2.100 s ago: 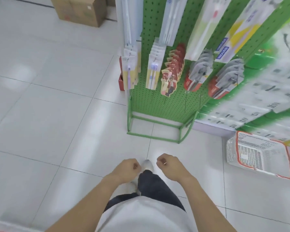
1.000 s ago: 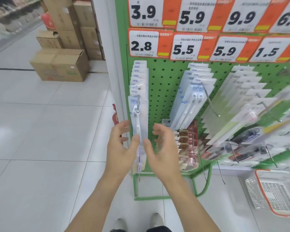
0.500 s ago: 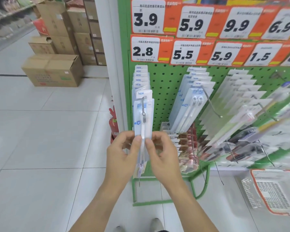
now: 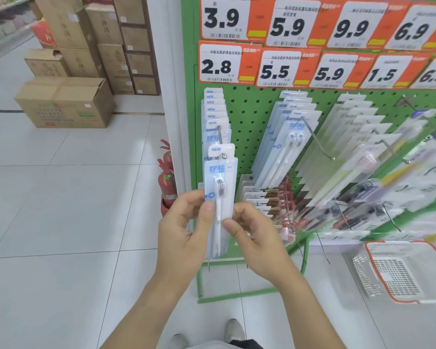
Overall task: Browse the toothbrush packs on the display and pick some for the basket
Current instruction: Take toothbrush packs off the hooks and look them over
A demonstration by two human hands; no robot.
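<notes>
Two hands, left hand (image 4: 184, 233) and right hand (image 4: 256, 238), pinch the front pale-blue toothbrush blister pack (image 4: 219, 182) at the green pegboard rack's (image 4: 252, 117) left edge, on its metal hook (image 4: 221, 142); white orange-rimmed plastic basket (image 4: 398, 270) lies on the floor, lower right.

Green perforated-metal pegboard display (image 4: 252, 114) stands on a green tube-frame base (image 4: 237, 297), set on a white glossy tiled floor (image 4: 61, 222). Wire hooks (image 4: 317, 142) on the board carry rows of white-and-blue carded toothbrush packs (image 4: 215, 114). Orange-and-white price tags (image 4: 227, 62) run along the top. On the floor: white plastic basket with orange rim (image 4: 398, 270) to the right, brown cardboard cartons (image 4: 66, 102) to the left, red fire extinguishers (image 4: 166, 180) beside the display.
</notes>
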